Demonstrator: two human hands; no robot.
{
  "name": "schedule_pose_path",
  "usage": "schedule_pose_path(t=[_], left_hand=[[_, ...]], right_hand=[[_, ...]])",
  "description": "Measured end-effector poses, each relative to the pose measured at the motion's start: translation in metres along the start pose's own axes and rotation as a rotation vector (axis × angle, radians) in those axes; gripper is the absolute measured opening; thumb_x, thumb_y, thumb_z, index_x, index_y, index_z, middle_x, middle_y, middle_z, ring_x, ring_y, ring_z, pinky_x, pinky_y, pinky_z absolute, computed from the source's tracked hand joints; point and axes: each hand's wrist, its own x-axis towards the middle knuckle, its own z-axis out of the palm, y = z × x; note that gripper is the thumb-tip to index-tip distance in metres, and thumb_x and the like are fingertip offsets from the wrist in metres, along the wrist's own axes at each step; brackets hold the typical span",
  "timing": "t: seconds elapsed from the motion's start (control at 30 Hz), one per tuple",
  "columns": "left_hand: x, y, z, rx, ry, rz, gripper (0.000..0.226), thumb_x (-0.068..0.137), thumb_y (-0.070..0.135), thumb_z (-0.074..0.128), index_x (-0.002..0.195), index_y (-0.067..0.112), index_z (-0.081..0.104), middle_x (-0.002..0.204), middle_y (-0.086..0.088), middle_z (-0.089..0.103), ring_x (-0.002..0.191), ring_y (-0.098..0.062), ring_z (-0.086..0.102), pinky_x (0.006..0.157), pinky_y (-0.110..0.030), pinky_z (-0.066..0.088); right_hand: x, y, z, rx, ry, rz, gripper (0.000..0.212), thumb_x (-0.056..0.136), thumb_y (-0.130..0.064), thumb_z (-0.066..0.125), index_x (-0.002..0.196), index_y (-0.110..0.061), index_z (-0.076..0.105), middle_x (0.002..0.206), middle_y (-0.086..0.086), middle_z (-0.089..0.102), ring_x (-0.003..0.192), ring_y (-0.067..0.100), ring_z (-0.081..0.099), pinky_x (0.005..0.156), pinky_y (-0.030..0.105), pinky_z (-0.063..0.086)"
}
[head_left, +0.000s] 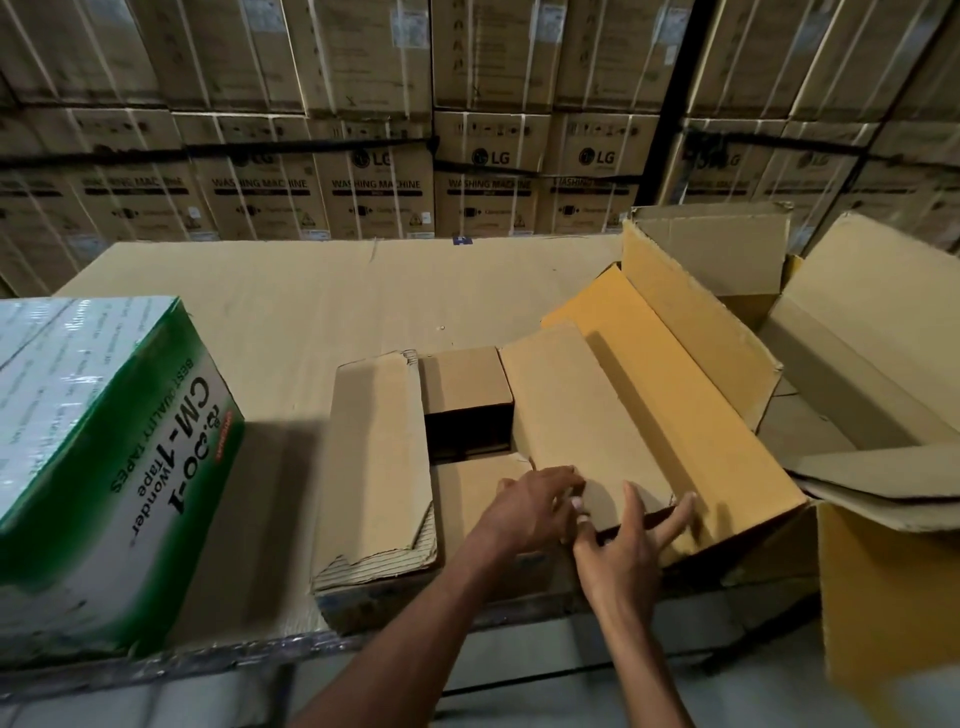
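A small brown cardboard box (379, 467) sits at the near edge of the cardboard-covered table (322, 291). Its left flap lies folded over the top and its far flap (465, 379) stands up, leaving a dark gap in the middle. My left hand (530, 506) rests on the near end of the right flap (576, 410), fingers curled over its edge. My right hand (623, 551) touches the same flap's near edge with its fingers spread and fairly straight, the thumb pointing up.
A green and white tape carton (104, 457) wrapped in film stands on the table's left. A larger open box (691, 374) with yellow-brown flaps adjoins the small box on the right, beside another open carton (872, 364). Stacked washing machine cartons (384, 182) wall the back.
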Motion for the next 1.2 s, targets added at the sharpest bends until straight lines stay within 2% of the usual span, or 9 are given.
schedule_pose_path(t=[0.17,0.27,0.37,0.5,0.7,0.83,0.93,1.03,1.2], left_hand=[[-0.01,-0.02,0.0,-0.163,0.076,-0.076,0.033,0.097,0.034,0.053,0.128,0.031,0.064,0.134,0.005,0.063,0.122,-0.018,0.058,0.104,-0.047,0.046],[-0.026,-0.037,-0.005,-0.281,0.199,-0.121,0.033,0.098,0.031,0.057,0.129,0.026,0.066,0.135,0.001,0.063,0.123,-0.017,0.058,0.105,-0.036,0.048],[-0.048,-0.053,-0.011,-0.331,0.279,-0.158,0.034,0.101,0.029,0.058,0.134,0.022,0.064,0.138,0.0,0.061,0.123,-0.015,0.058,0.092,-0.016,0.046],[-0.073,-0.061,-0.021,-0.418,0.31,-0.194,0.034,0.102,0.03,0.056,0.135,0.024,0.063,0.134,0.003,0.064,0.117,-0.009,0.061,0.085,-0.012,0.049],[-0.095,-0.053,-0.03,-0.46,0.348,-0.231,0.03,0.099,0.007,0.049,0.122,0.014,0.066,0.09,0.004,0.068,0.068,0.005,0.06,0.057,-0.008,0.041],[-0.105,-0.051,-0.038,-0.496,0.41,-0.246,0.035,0.099,0.007,0.049,0.129,0.016,0.065,0.106,-0.001,0.073,0.086,0.0,0.068,0.073,-0.023,0.055],[-0.115,-0.045,-0.055,-0.42,0.49,-0.196,0.041,0.097,0.006,0.054,0.135,0.017,0.062,0.121,-0.001,0.071,0.107,-0.009,0.066,0.091,-0.025,0.055],[-0.125,-0.036,-0.074,-0.136,0.532,-0.177,0.039,0.097,0.023,0.057,0.136,0.023,0.059,0.127,0.0,0.066,0.108,-0.014,0.064,0.087,-0.034,0.057],[-0.149,-0.028,-0.102,0.305,0.631,-0.316,0.031,0.098,0.04,0.053,0.128,0.034,0.06,0.122,0.01,0.068,0.104,-0.01,0.065,0.086,-0.028,0.05]], right_hand=[[-0.007,-0.021,-0.004,-0.142,0.101,-0.073,0.06,0.086,-0.026,0.08,0.141,-0.018,0.057,0.17,0.005,0.001,0.113,0.042,0.061,0.066,0.034,0.048],[-0.012,-0.036,0.003,-0.058,0.126,-0.257,0.051,0.083,-0.015,0.082,0.131,-0.013,0.063,0.155,0.014,0.031,0.109,0.039,0.061,0.072,0.034,0.052],[-0.016,-0.048,0.018,-0.055,0.059,-0.276,0.053,0.084,-0.019,0.081,0.132,-0.016,0.06,0.157,0.012,0.03,0.116,0.037,0.055,0.08,0.039,0.055],[-0.013,-0.052,0.047,0.073,-0.232,-0.241,0.03,0.093,-0.028,0.072,0.122,-0.028,0.066,0.133,-0.001,0.062,0.114,0.023,0.063,0.095,0.041,0.054],[-0.01,-0.096,0.082,0.478,-0.788,0.206,0.041,0.106,-0.045,0.053,0.14,-0.024,0.061,0.128,0.002,0.07,0.091,0.007,0.064,0.073,0.024,0.048],[-0.011,-0.112,0.095,0.539,-0.876,0.288,0.048,0.106,-0.045,0.052,0.141,-0.013,0.06,0.128,0.008,0.069,0.099,0.017,0.067,0.07,0.026,0.052],[-0.015,-0.121,0.095,0.725,-0.896,0.289,0.04,0.108,-0.042,0.047,0.132,-0.012,0.06,0.111,0.003,0.07,0.098,0.018,0.07,0.067,0.02,0.056],[-0.021,-0.132,0.099,0.911,-0.979,0.33,0.063,0.107,-0.055,0.038,0.141,-0.006,0.058,0.133,0.016,0.066,0.115,0.029,0.068,0.096,0.038,0.056],[-0.05,-0.155,0.112,1.066,-1.203,0.346,0.083,0.103,-0.07,0.025,0.141,-0.005,0.06,0.128,0.026,0.065,0.112,0.033,0.066,0.099,0.045,0.051]])
